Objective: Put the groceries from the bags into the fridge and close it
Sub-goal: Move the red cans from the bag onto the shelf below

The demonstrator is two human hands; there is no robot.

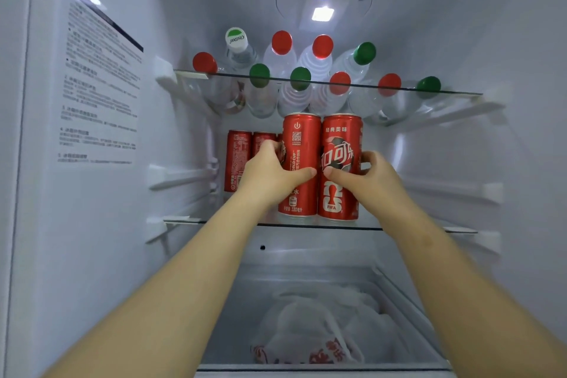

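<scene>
the fridge [491, 40] stands open and lit from the top, and the step in hand looks like seating two more cans on its middle shelf [414, 228]. below, the drawer [399, 285] holds a white bag [322, 316]. above, the upper shelf [454, 92] carries water bottles [316, 61], their red and green caps facing out. at the back left of the middle shelf stand other red cans [237, 156]. the left can [299, 138] and the right can [340, 138] are upright at the shelf's front edge, side by side and touching. the left hand [267, 169] wraps the left can, thumb across its front, and the right hand [371, 175] curls round the right can the same way. to do this well, i would slide both cans back together, bases flat on the glass, toward the row behind (whether they are fully set down or just above the shelf, i cannot tell). keep the tops clear of the upper shelf, stop short of knocking the back cans, and let go only once each stands steady.
</scene>
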